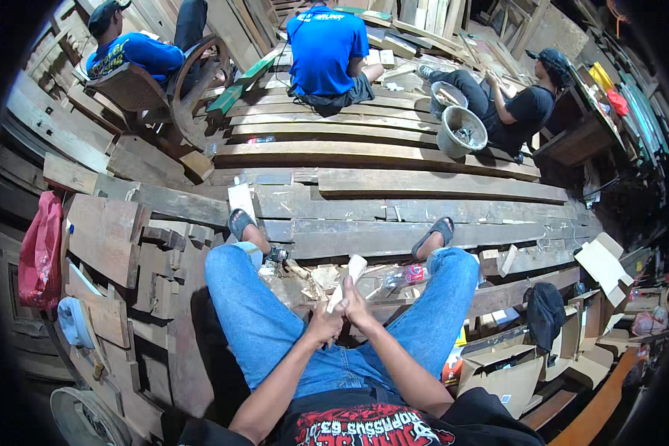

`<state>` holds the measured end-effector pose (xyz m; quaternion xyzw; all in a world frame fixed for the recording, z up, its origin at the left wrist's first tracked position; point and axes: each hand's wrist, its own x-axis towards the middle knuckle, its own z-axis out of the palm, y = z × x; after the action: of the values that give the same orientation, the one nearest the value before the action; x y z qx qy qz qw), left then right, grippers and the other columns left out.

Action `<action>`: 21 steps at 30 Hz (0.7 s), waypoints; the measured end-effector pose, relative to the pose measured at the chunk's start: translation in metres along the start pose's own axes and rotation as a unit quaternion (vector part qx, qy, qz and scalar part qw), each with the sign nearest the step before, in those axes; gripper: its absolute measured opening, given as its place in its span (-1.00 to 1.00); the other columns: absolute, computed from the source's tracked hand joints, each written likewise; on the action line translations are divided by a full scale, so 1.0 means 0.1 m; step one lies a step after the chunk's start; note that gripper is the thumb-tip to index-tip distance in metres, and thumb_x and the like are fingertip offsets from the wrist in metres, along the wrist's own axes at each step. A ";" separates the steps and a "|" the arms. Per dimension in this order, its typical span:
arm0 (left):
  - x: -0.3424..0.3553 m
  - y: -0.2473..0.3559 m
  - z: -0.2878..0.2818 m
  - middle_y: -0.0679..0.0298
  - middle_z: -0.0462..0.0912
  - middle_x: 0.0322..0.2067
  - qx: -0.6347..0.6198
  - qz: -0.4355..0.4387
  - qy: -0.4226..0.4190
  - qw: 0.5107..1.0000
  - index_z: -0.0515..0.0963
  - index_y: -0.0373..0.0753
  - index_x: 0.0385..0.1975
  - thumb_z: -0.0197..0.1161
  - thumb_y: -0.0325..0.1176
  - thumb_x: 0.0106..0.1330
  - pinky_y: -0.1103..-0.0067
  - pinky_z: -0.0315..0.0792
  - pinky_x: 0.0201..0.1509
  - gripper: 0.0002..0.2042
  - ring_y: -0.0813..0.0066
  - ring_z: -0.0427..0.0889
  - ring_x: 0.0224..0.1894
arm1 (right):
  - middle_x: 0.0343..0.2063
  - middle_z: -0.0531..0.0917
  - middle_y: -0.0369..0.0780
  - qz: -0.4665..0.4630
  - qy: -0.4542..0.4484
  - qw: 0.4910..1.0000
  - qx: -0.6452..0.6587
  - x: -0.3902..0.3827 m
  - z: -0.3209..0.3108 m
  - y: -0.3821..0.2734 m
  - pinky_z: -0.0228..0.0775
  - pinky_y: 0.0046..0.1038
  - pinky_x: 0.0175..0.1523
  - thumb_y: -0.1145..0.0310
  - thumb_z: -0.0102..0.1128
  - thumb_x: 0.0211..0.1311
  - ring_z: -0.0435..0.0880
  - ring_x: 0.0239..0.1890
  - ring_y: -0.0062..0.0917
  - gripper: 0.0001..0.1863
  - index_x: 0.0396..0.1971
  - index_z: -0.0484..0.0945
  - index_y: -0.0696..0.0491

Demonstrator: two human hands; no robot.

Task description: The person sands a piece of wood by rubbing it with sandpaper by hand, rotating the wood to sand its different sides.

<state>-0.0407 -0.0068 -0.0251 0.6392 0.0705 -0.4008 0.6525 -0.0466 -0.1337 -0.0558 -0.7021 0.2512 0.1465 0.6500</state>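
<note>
Between my knees, in front of my lap, I see a short pale piece of wood (357, 266), slanting with its wider end away from me. My right hand (357, 308) is closed on it, the thumb lying along its side. My left hand (322, 325) is curled close against the right one, by the wood's near end. Its fingers are partly hidden, and whether it grips the wood or something else does not show. Wood scraps and shavings (323, 279) lie on the floor beyond my hands.
Long planks (349, 154) cross the floor ahead. Three people sit farther off: one in a wooden chair (137, 93), one with back turned, one beside grey buckets (461, 132). Cardboard boxes (502, 383) and a dark cap (545, 316) are at right; a red cloth (41, 256) hangs at left.
</note>
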 end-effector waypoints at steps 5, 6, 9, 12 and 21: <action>0.01 0.08 0.11 0.39 0.34 -0.78 -0.015 -0.019 0.004 1.000 0.39 -0.23 -0.52 0.05 0.11 0.39 0.61 0.17 -0.75 -0.53 0.63 0.27 -0.81 | 0.24 0.32 0.09 -0.050 0.037 0.996 0.066 0.43 -0.27 0.15 0.00 -0.35 0.40 -0.21 -0.47 0.48 0.24 0.33 -0.19 -0.19 0.29 0.16 0.29; 0.05 0.05 0.02 0.37 0.33 -0.77 -0.051 -0.046 -0.013 0.998 0.38 -0.22 -0.51 0.05 0.12 0.39 0.62 0.16 -0.75 -0.53 0.62 0.27 -0.81 | 0.32 0.18 0.12 -0.064 0.037 0.997 0.007 0.41 -0.19 0.29 -0.09 -0.35 0.44 -0.23 -0.44 0.46 0.10 0.41 -0.16 -0.16 0.36 0.01 0.27; -0.06 0.17 -0.04 0.38 0.30 -0.77 -0.095 -0.067 0.022 0.993 0.35 -0.21 -0.49 -0.02 0.18 0.41 0.63 0.17 -0.74 -0.49 0.62 0.27 -0.81 | 0.38 0.00 0.23 -0.052 0.038 0.997 -0.043 0.00 0.10 0.15 -0.17 -0.36 0.48 -0.29 -0.39 0.41 -0.06 0.48 -0.11 -0.02 0.43 -0.39 0.24; -0.06 0.04 -0.05 0.38 0.30 -0.76 -0.066 -0.039 -0.012 0.997 0.35 -0.22 -0.47 -0.07 0.19 0.42 0.64 0.18 -0.73 -0.48 0.63 0.26 -0.81 | 0.26 0.22 0.31 0.007 0.097 0.994 0.053 0.10 -0.13 -0.32 0.07 -0.26 0.38 -0.27 -0.37 0.42 0.27 0.34 0.00 0.00 0.40 -0.55 0.21; 0.05 0.08 0.00 0.38 0.30 -0.76 -0.105 -0.072 -0.046 0.991 0.35 -0.25 -0.46 -0.09 0.19 0.42 0.61 0.20 -0.71 -0.47 0.64 0.26 -0.81 | 0.36 0.07 0.24 -0.034 0.087 0.992 0.080 0.17 -0.28 -0.28 0.02 -0.35 0.42 -0.10 -0.07 0.41 0.14 0.41 -0.10 0.04 0.38 -0.50 0.31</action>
<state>-0.0326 -0.0099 -0.0215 0.5414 0.1280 -0.4665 0.6877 -0.0207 -0.1635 -0.0385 -0.6663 0.2933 0.0422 0.6843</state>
